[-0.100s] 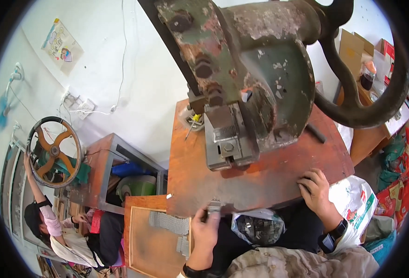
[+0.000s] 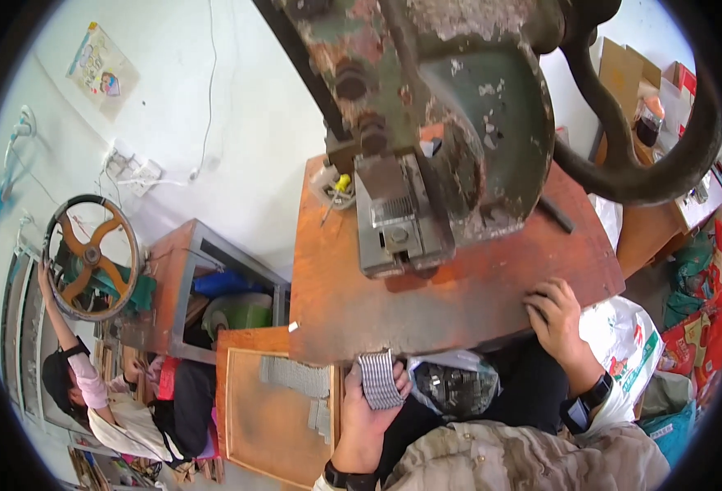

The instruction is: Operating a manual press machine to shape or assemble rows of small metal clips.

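While a worn green press [image 2: 488, 123] is looming over the tabletop [image 2: 476, 311], a wooden tray [image 2: 267, 434] is sitting below its near left corner. At the near right edge, the right hand [image 2: 554, 317] is resting, fingers loosely bent. Just off the near edge, the left hand [image 2: 373, 416] is cradling a ridged metal stack [image 2: 380, 380], which is lying across its palm.

no words clear enough to read, blurry writing on wall picture [image 2: 101, 72], green print on white bag [image 2: 621, 329]
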Motion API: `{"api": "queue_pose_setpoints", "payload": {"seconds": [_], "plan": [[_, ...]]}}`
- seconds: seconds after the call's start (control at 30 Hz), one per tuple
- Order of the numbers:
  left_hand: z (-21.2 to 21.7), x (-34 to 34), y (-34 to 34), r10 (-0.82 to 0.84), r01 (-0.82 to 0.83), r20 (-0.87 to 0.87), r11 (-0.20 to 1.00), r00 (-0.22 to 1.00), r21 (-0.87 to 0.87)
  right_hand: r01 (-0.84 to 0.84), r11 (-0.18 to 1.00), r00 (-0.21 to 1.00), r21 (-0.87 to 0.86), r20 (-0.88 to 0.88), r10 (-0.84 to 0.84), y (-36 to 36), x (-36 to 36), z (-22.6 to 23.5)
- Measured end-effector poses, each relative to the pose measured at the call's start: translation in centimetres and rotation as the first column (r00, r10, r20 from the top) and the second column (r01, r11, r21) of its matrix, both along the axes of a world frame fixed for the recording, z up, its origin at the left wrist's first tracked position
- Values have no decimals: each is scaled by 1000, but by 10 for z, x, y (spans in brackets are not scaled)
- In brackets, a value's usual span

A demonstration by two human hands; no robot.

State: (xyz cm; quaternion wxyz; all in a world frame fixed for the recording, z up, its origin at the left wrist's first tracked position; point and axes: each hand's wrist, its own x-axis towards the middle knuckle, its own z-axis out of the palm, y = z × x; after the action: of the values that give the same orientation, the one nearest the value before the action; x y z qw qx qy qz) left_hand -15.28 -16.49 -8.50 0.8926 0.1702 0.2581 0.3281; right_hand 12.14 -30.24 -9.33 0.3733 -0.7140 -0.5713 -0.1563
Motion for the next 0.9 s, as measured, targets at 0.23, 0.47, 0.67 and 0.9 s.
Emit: {"api": "queue_pose_setpoints", "payload": {"seconds": [0.23, 0.47, 0.67, 0.9], "plan": [[-49, -14, -12, -146, 222, 300, 945, 943, -238, 3, 1000, 1000, 10, 8, -3, 0, -1, -3], [-77, -28, -19, -288, 346, 253, 912, 923, -222, -5, 1000, 1000, -6, -7, 5, 1, -3, -4], [-178, -57, -3, 42, 439, -878, 854, 477, 280, 1, 1000, 1000, 17, 8, -1, 6, -5, -5], [-185, -207, 156, 774, 535, -534, 627, -340, 566, 66, 997, 998, -39, 9, -66, -2, -3, -15]]}}
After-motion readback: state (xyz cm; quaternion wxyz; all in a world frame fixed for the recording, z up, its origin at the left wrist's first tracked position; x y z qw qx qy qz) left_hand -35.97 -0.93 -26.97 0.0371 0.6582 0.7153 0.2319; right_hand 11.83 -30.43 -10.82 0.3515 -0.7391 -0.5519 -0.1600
